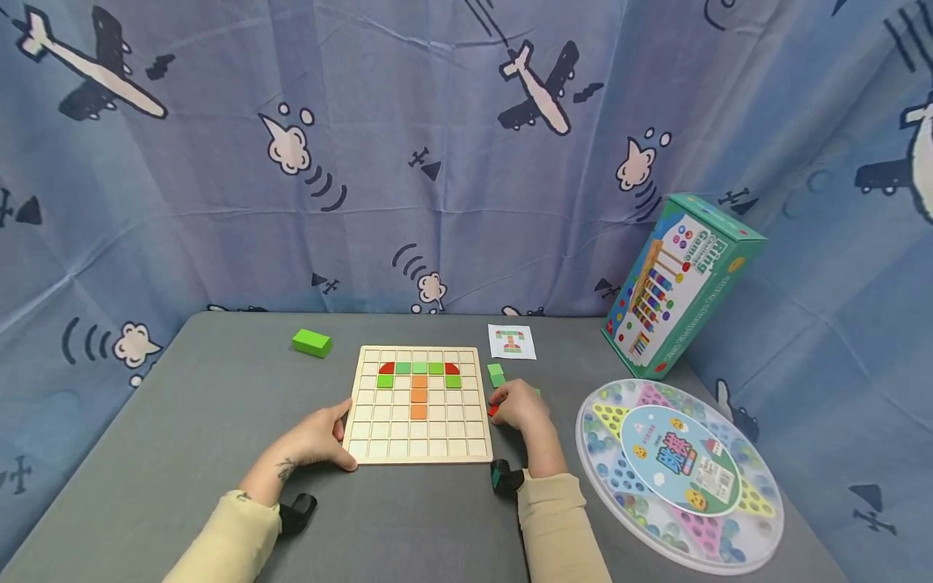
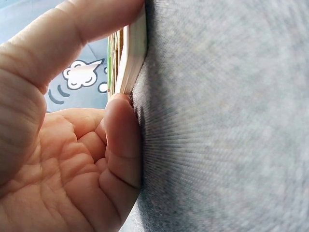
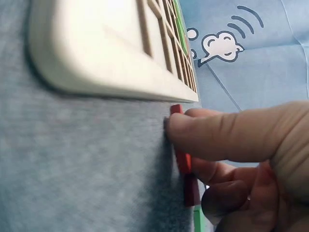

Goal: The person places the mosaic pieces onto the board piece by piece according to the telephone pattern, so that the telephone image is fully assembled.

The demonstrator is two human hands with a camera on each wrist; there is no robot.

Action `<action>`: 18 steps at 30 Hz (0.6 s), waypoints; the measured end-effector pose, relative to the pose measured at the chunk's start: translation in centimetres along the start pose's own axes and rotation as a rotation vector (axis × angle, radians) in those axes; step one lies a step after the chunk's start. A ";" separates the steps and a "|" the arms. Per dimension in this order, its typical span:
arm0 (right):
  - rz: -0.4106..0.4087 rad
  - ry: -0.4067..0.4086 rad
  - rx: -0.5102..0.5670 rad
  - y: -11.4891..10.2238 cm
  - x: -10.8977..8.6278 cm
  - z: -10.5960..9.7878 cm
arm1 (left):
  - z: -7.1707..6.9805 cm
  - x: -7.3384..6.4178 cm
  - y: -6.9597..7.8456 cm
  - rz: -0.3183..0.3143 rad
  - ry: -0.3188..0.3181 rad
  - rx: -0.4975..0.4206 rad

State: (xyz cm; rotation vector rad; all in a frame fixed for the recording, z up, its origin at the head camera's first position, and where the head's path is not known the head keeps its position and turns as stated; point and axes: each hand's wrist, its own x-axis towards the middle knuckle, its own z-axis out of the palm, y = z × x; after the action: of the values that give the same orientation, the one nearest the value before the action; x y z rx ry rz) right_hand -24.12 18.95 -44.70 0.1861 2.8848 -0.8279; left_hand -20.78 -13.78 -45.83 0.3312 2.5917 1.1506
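Note:
A wooden grid board (image 1: 401,445) lies flat on the table, with red, green and orange pieces set in its squares as a T-like figure. At its lower left corner, my left hand (image 1: 318,437) holds the edge between thumb and fingers; the left wrist view shows the fingertips against the board's side (image 2: 133,53). Just right of the board, my right hand (image 1: 521,405) pinches a small red piece (image 3: 182,157) on the table between thumb and fingers. A darker red piece (image 3: 191,190) sits beside it. Green blocks (image 1: 496,374) lie beyond this hand, which partly hides the pieces there.
A pattern card (image 1: 512,342) with a similar figure lies behind the board's right corner. A bright green block (image 1: 312,342) is at the back left. On the right are a round marble-game board (image 1: 594,478) and a leaning green game box (image 1: 700,300). A patterned curtain (image 1: 408,186) hangs behind.

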 end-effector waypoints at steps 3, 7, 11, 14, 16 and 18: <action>0.010 -0.004 -0.030 0.0 0.0 0.0 | 0.0 0.0 0.0 -0.002 0.002 0.004; 0.029 0.007 -0.088 -0.1 -0.2 -0.3 | 0.0 -0.1 0.0 0.002 0.001 -0.003; 0.023 0.009 -0.131 -0.2 -0.4 -0.5 | 0.0 0.0 -0.1 0.012 -0.003 -0.003; 0.004 0.006 -0.148 -0.2 -0.5 -0.6 | -0.1 0.0 -0.2 0.018 -0.005 -0.004; -0.002 0.003 -0.147 -0.2 -0.6 -0.6 | 0.0 0.0 -0.2 0.019 -0.007 -0.006; -0.010 0.005 -0.143 -0.1 -0.7 -0.6 | -0.1 0.0 -0.2 0.023 -0.006 -0.003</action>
State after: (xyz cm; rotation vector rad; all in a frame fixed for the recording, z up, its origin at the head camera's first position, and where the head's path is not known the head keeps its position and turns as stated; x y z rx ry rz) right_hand -23.55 19.13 -43.99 0.1586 2.9370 -0.6197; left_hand -20.86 -13.97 -45.95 0.3639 2.5873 1.1590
